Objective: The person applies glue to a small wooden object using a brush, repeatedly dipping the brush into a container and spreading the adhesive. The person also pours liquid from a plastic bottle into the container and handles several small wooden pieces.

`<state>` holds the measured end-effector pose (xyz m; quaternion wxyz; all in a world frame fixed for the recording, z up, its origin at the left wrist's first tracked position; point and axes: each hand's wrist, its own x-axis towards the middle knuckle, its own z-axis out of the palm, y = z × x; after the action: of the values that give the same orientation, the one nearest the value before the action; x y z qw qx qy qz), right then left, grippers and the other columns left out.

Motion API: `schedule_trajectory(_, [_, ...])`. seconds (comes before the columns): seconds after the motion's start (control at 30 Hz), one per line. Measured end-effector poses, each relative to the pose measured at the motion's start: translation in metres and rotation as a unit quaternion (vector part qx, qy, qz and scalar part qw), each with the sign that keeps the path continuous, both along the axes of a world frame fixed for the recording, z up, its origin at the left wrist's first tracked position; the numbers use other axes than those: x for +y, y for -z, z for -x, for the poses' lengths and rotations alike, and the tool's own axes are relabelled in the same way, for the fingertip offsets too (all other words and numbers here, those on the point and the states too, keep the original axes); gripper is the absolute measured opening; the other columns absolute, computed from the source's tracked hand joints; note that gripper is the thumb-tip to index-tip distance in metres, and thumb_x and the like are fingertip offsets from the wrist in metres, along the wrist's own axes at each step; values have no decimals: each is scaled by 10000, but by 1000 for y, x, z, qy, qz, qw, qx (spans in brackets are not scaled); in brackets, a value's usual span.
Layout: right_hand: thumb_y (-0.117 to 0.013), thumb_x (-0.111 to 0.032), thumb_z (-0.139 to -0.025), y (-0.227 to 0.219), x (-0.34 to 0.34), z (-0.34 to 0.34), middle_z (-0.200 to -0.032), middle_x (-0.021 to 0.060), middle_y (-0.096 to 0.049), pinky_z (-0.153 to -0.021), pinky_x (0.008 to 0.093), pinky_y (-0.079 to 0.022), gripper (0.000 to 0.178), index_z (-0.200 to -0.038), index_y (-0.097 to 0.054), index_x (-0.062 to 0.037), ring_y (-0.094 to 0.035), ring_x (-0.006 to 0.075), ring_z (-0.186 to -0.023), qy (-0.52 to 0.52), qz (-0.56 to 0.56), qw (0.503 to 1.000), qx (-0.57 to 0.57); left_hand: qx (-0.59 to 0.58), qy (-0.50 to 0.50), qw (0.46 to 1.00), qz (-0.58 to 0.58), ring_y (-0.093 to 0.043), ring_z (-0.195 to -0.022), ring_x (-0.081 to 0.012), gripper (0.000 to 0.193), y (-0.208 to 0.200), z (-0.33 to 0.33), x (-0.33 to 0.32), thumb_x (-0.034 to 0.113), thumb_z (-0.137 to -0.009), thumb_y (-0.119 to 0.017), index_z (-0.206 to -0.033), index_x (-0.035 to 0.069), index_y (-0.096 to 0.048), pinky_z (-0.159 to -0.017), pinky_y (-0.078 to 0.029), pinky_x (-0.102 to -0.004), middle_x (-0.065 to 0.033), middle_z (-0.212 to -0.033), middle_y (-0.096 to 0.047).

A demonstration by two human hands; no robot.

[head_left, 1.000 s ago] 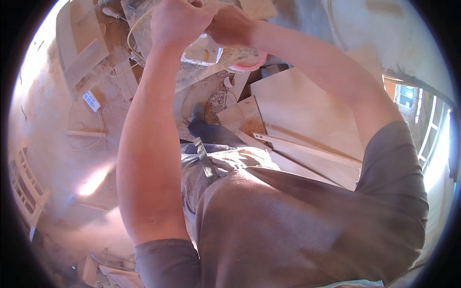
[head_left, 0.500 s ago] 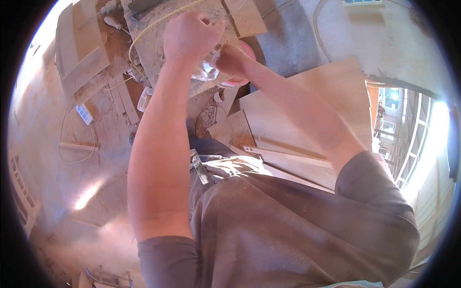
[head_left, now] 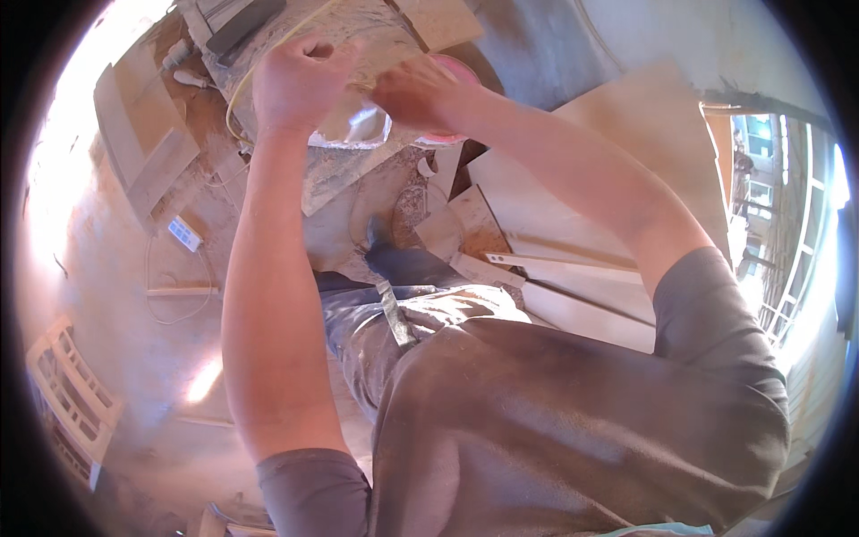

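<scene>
My left hand (head_left: 300, 89) is closed in a fist over the dusty worktop, its knuckles turned up. Below its thumb side a clear, shiny plastic bag (head_left: 365, 128) catches the light, and the fist appears to grip its upper part. My right hand (head_left: 416, 97) comes in from the right, fingers bunched and bent toward the left hand over the bag. What those fingers hold is hidden. Just beyond the right hand is the rim of a pink-red tub (head_left: 458, 68), partly covered by that hand.
A yellow cord (head_left: 234, 106) curves round the left of the dusty worktop (head_left: 335, 174). Wooden boards (head_left: 148, 143) lie at the left, with a white power strip (head_left: 185, 234) on the floor. Large panels (head_left: 591, 152) lean at the right. A wooden frame (head_left: 76, 385) stands lower left.
The whole view has shifted. My right hand has turned so that its back and bunched fingers show more, and more of the clear bag is visible between the hands. My left fist stays closed.
</scene>
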<state>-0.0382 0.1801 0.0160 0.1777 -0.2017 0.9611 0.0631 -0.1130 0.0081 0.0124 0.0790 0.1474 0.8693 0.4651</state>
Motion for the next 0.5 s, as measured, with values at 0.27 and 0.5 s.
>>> schedule_trajectory(0.27, [-576, -117, -956, 29, -11, -23, -952, 117, -763, -665, 422, -597, 219, -1041, -779, -112, -755, 277, -860, 42, 70, 997, 4, -1, -15, 998, -53, -661, -659, -181, 392, 5, 1, 8, 410, -803, -820, -850, 23, -778, -681, -531, -327, -81, -744, -745])
schedule_trajectory(0.5, [-631, -109, -932, 34, 0, -2, -893, 67, -715, -685, 353, -606, 237, -1095, -781, -193, -730, 223, -866, 81, 130, 984, 95, 26, -35, 998, -41, -593, -668, -110, 341, -6, -6, 29, 314, -850, -824, -816, -22, -775, -676, -498, -290, -20, -695, -692])
